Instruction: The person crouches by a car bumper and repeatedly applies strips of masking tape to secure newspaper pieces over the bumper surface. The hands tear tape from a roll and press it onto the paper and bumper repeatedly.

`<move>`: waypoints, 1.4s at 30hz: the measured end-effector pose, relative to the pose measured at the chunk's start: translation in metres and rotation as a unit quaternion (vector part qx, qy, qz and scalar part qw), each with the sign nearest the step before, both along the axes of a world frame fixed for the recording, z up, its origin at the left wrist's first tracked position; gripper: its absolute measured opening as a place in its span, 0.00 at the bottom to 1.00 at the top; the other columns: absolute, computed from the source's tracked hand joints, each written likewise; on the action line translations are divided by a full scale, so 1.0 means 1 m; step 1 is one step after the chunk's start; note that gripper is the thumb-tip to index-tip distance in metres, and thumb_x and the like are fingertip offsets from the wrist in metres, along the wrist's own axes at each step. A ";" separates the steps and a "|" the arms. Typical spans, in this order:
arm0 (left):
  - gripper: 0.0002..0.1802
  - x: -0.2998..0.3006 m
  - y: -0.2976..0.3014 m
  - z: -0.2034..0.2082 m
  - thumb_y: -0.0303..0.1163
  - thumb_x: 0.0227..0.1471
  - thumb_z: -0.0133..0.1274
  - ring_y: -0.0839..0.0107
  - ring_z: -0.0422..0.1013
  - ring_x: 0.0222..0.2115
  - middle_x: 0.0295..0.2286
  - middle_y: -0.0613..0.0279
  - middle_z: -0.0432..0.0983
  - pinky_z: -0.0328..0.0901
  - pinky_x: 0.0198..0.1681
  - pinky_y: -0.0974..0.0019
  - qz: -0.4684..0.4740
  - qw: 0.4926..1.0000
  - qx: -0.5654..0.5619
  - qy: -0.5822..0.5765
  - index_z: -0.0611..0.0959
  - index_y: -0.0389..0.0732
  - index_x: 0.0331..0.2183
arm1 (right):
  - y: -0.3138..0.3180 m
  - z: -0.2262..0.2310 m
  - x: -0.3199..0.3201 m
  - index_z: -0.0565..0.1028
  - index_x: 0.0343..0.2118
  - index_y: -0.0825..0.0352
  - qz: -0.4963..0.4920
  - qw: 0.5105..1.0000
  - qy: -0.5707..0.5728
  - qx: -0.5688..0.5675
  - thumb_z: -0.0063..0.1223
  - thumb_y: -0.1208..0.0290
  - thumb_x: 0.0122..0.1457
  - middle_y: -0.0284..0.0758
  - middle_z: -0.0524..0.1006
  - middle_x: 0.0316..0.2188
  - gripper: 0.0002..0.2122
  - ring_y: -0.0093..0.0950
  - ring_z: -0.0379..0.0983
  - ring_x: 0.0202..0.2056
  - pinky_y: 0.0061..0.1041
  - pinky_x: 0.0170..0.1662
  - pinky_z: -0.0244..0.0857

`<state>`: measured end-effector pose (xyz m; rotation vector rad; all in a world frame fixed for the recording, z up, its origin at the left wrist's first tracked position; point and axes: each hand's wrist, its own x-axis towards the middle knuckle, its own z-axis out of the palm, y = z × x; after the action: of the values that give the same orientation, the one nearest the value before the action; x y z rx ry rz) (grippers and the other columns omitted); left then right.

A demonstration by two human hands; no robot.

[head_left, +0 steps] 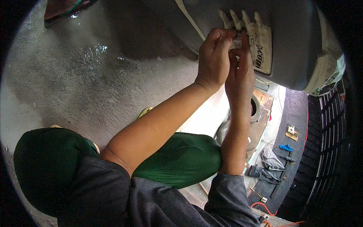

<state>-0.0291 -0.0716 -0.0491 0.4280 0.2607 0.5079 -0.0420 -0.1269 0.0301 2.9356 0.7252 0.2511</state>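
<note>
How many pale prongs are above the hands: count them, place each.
4, in a row by the printed paper: the leftmost prong, second prong, third prong and rightmost prong. Others may be hidden behind the left hand.

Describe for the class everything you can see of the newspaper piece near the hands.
The newspaper piece is off-white and looks like thin paper, with dark print and a rounded lower right corner. It lies flat against a dark grey surface, with four pale prongs at its upper end. The left hand and right hand partly cover it; whether their fingertips touch it is unclear.
</note>
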 end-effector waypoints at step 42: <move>0.08 0.014 0.067 0.003 0.26 0.64 0.52 0.67 0.78 0.36 0.33 0.53 0.82 0.71 0.41 0.64 -0.112 0.955 0.272 -0.025 0.79 0.33 0.43 | 0.017 0.006 0.006 0.77 0.50 0.71 -0.049 0.961 0.017 0.270 0.54 0.71 0.67 0.44 0.83 0.40 0.13 0.31 0.82 0.36 0.27 0.41 0.74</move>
<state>-0.0152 -0.0042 -0.0464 0.9696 0.0150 0.3605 -0.0355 -0.1103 0.0363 3.4856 0.5849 0.4564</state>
